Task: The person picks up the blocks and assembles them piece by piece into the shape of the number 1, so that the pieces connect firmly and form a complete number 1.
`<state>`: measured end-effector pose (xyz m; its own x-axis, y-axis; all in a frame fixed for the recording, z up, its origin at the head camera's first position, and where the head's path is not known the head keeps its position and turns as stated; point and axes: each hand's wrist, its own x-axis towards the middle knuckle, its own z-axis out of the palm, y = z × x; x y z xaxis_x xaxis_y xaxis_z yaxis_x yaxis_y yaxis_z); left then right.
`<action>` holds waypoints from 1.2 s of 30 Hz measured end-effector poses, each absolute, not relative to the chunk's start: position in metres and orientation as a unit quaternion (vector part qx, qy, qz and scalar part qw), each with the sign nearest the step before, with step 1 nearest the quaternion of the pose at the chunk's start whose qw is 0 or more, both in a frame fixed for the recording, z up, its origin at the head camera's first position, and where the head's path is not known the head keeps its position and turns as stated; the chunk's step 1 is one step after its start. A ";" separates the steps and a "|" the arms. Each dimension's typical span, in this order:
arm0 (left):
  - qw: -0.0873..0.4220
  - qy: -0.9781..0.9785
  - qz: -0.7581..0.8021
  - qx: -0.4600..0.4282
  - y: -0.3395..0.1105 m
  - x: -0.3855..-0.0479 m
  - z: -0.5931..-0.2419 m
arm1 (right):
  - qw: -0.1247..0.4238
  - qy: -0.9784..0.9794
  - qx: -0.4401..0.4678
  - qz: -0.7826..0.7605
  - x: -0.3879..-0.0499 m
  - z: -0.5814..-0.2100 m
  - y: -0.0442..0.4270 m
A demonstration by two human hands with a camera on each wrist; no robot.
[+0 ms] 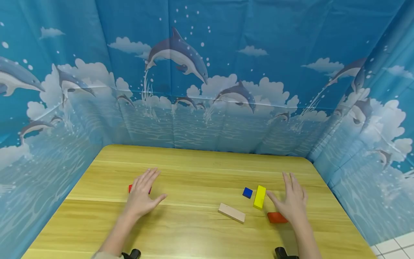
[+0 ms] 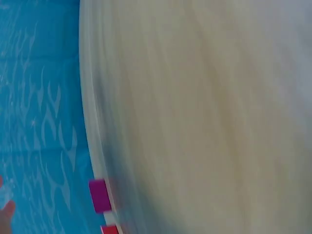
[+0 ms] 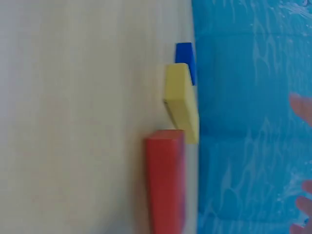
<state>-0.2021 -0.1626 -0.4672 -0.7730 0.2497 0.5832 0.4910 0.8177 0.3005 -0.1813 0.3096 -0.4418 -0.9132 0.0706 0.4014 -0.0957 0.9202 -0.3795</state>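
My left hand (image 1: 141, 197) hovers above the table's left part with its fingers extended and thumb spread. Partly hidden under it are a red block (image 1: 130, 188) and a purple block (image 1: 150, 191); the left wrist view shows the purple block (image 2: 100, 196) more plainly. On the other side my right hand (image 1: 292, 202) is held over the table, fingers apart and holding nothing. Beneath it lies an orange-red block (image 1: 276, 217), partly covered. Close to its thumb is a long yellow block (image 1: 260, 197), with a small blue block (image 1: 247, 192) to the left.
A plain wooden block (image 1: 231, 213) lies between the hands, nearer the right one. The wood-grain table (image 1: 187, 180) is bounded by a blue dolphin-print curtain (image 1: 207, 126) at the back and sides. White tiles (image 1: 396, 248) show at lower right.
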 end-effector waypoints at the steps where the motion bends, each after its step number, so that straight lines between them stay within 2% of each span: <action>1: 0.266 -0.906 -0.252 -0.213 -0.158 -0.203 -0.468 | 0.227 -0.949 0.000 0.220 -0.179 -0.444 0.309; 6: 0.191 -0.873 -0.384 -0.234 -0.136 -0.205 -0.474 | 0.314 -0.889 -0.033 0.332 -0.168 -0.456 0.301; 11: 0.127 -0.842 -0.458 -0.255 -0.112 -0.209 -0.482 | 0.354 -0.851 -0.056 0.384 -0.153 -0.472 0.286; 19: 0.055 -0.780 -0.531 -0.328 -0.076 -0.215 -0.494 | 0.332 -0.829 -0.119 0.433 -0.134 -0.490 0.276; 23: 0.023 -0.777 -0.541 -0.322 -0.064 -0.218 -0.500 | 0.321 -0.831 -0.134 0.433 -0.128 -0.498 0.278; 30: -0.040 -0.766 -0.562 -0.309 -0.048 -0.205 -0.479 | 0.319 -0.846 -0.154 0.399 -0.128 -0.513 0.288; 36: -0.056 -0.774 -0.551 -0.307 -0.032 -0.219 -0.507 | 0.309 -0.854 -0.182 0.378 -0.130 -0.517 0.290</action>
<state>-0.2194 -0.0319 -0.5071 -0.8051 0.5373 0.2512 0.4128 0.2035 0.8878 -0.1304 0.2904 -0.5173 -0.7434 0.5436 0.3897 0.0770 0.6483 -0.7575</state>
